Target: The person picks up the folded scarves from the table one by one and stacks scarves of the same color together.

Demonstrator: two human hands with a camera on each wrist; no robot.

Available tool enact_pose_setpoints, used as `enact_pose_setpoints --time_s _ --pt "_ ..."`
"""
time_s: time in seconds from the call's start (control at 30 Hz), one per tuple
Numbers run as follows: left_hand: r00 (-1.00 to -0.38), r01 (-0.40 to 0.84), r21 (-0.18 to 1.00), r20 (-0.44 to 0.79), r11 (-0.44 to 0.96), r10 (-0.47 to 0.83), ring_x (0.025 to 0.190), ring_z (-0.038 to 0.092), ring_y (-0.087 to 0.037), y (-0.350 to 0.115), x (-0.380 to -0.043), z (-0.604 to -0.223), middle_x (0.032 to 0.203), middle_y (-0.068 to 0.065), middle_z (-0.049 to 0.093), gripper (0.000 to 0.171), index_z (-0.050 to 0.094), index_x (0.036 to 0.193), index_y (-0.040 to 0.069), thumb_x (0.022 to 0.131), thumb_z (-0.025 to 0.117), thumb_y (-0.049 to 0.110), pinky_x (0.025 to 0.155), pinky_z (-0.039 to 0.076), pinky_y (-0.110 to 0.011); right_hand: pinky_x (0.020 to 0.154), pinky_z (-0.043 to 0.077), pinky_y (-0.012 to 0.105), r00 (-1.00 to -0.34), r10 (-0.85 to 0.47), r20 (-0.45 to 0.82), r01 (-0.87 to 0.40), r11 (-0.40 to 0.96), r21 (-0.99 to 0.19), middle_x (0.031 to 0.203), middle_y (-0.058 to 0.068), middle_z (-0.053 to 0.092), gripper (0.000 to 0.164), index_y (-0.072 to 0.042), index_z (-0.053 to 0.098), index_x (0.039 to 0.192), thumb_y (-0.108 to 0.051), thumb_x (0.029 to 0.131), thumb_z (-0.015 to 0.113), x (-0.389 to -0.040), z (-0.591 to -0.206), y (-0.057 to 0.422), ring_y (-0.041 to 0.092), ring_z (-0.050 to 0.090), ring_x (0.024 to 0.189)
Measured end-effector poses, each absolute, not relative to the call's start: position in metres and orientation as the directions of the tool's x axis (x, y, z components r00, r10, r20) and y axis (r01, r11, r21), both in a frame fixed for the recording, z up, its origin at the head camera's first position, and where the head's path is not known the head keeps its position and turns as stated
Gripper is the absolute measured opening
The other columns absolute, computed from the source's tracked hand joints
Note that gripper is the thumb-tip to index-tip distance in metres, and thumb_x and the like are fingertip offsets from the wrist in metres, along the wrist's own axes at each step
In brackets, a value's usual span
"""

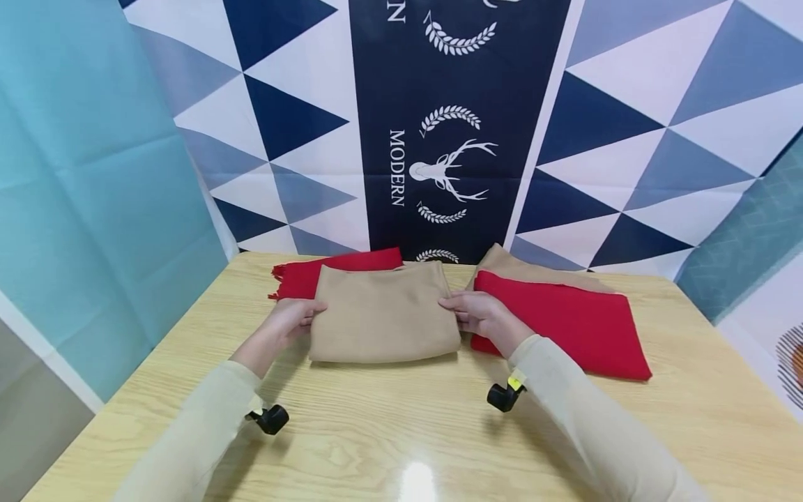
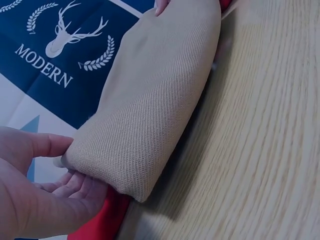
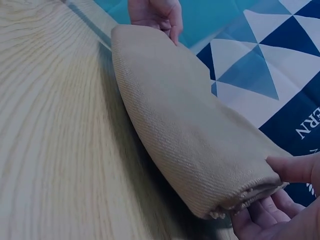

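Note:
Both hands hold a folded beige scarf (image 1: 384,314) by its two sides, over the back middle of the table. My left hand (image 1: 293,319) pinches the left edge, thumb on top and fingers underneath, as the left wrist view shows. At the opposite edge my right hand (image 3: 280,200) grips the layers the same way, close to a short fringe at the fold. A shadow lies on the wood below the scarf's near side. Behind its left part, a red scarf (image 1: 370,261) with a fringed end lies partly hidden.
On the right, a folded red scarf (image 1: 571,324) lies over a second beige scarf (image 1: 521,265), mostly covered. The wooden table (image 1: 351,432) ends at a patterned cloth backdrop (image 1: 301,125). A light blue sheet (image 1: 94,174) hangs at the left.

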State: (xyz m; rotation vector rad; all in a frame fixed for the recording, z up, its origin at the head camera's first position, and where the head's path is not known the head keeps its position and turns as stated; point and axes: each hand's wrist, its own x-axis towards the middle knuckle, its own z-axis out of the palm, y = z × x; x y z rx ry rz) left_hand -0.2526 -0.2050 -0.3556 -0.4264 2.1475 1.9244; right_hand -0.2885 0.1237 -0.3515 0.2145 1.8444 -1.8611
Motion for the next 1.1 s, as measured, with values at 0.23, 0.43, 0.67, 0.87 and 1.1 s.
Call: enact_pose_setpoints --time_s 0.23,0.43,0.67,0.87,1.1 --pt "-0.939 -0.343 0.934 -0.343 0.102 -0.022 0.074 0.058 -0.005 -0.203 -0.245 -0.351 0.083 0.006 0.058 0.032 0.055 0.118 -0.002 0.093 0.058 0.017 0.070 0.051 -0.015 0.077 0.053 0.024 -0.863 -0.254 -0.436 0.437 0.054 -0.898 0.075 -0.011 0.066 0.041 -0.003 0.048 0.132 -0.011 0.093 0.059 -0.279 -0.350 0.133 0.005 0.065 0.072" --pt "-0.944 -0.327 0.938 -0.329 0.115 -0.002 0.075 0.058 -0.005 -0.200 -0.239 -0.348 0.085 0.008 0.059 0.036 0.053 0.122 -0.003 0.093 0.059 0.019 0.071 0.051 -0.015 0.082 0.055 0.026 -0.868 -0.238 -0.436 0.434 0.062 -0.899 0.081 -0.009 0.064 0.047 -0.002 0.044 0.136 -0.013 0.093 0.060 -0.271 -0.345 0.138 0.007 0.065 0.074" --pt "-0.947 -0.312 0.943 -0.318 0.118 0.036 0.075 0.060 -0.004 -0.194 -0.234 -0.347 0.082 0.010 0.061 0.038 0.052 0.123 -0.005 0.094 0.058 0.018 0.071 0.051 -0.015 0.096 0.053 0.032 -0.867 -0.233 -0.440 0.440 0.055 -0.896 0.082 -0.009 0.065 0.054 0.000 0.039 0.142 -0.012 0.094 0.059 -0.261 -0.344 0.146 0.006 0.067 0.075" --pt "-0.949 -0.302 0.947 -0.310 0.113 0.059 0.075 0.060 -0.004 -0.192 -0.230 -0.350 0.081 0.011 0.062 0.036 0.052 0.121 -0.006 0.094 0.058 0.017 0.071 0.051 -0.016 0.075 0.057 0.024 -0.861 -0.267 -0.433 0.443 0.023 -0.896 0.080 -0.009 0.068 0.052 0.001 0.040 0.141 -0.012 0.093 0.059 -0.257 -0.347 0.151 0.007 0.068 0.075" --pt "-0.946 -0.303 0.945 -0.314 0.124 0.081 0.072 0.060 -0.003 -0.191 -0.224 -0.348 0.077 0.011 0.063 0.026 0.056 0.112 -0.001 0.093 0.059 0.018 0.070 0.052 -0.015 0.075 0.057 0.023 -0.856 -0.294 -0.425 0.441 0.011 -0.897 0.080 -0.009 0.070 0.047 0.001 0.044 0.136 -0.011 0.093 0.059 -0.249 -0.350 0.156 0.006 0.068 0.077"
